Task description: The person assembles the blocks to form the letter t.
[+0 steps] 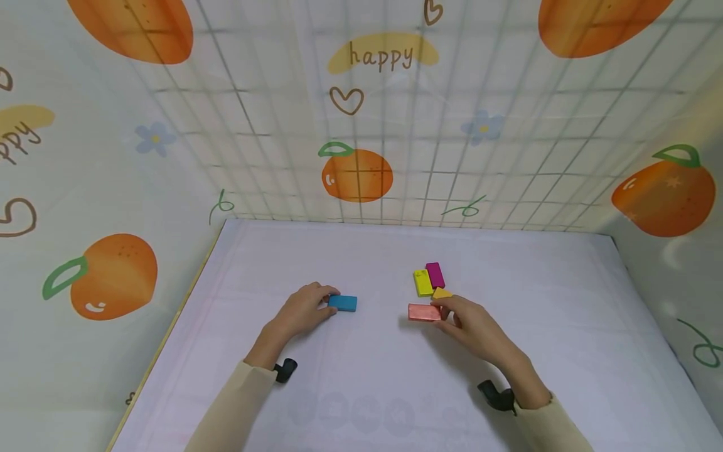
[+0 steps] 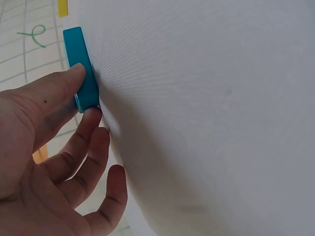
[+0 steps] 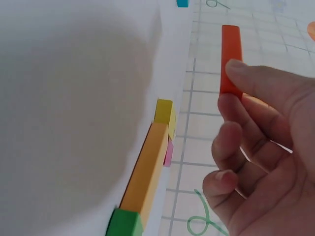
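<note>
The left hand [image 1: 302, 309] pinches a flat blue rectangular block [image 1: 342, 303] between thumb and forefinger – the block lies on the white table [image 1: 361, 376], left of centre. The right hand [image 1: 471, 323] holds a flat red-orange rectangular block [image 1: 424, 312] by its end, fingers curled round it, lifted off the surface in the right wrist view. Just behind it lie a yellow block [image 1: 422, 282], a magenta block [image 1: 435, 275] and an orange-yellow block [image 1: 442, 293] – close together.
</note>
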A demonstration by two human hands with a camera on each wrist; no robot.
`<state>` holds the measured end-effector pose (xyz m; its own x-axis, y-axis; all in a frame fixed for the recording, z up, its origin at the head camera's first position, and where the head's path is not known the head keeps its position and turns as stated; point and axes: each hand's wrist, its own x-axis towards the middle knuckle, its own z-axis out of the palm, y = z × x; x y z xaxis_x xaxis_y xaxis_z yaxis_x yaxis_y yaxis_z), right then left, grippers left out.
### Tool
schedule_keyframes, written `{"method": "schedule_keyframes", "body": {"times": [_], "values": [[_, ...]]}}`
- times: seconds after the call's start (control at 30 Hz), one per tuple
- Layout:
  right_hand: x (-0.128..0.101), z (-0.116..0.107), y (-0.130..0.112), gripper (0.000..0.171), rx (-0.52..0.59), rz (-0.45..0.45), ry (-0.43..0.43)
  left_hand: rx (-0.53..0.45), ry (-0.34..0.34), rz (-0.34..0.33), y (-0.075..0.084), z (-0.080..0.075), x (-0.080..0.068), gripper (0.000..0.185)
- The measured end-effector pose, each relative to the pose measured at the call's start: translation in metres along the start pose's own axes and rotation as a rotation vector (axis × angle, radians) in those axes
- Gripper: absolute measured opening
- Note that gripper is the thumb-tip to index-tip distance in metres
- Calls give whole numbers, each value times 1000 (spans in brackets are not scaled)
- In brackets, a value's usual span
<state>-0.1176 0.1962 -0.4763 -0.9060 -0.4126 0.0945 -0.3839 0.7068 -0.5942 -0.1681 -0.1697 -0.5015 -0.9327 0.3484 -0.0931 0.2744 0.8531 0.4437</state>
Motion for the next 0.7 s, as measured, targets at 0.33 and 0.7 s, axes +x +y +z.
{"method": "schedule_keyframes", "body": {"times": [0.33,0.7], "values": [[13,7,-5,38,-13,-24,-1,-2,-3,-3,0,0,1,36],[25,17,-9,36,39,-33,-4,-28,-9,-3,1,-2,0,36]]}}
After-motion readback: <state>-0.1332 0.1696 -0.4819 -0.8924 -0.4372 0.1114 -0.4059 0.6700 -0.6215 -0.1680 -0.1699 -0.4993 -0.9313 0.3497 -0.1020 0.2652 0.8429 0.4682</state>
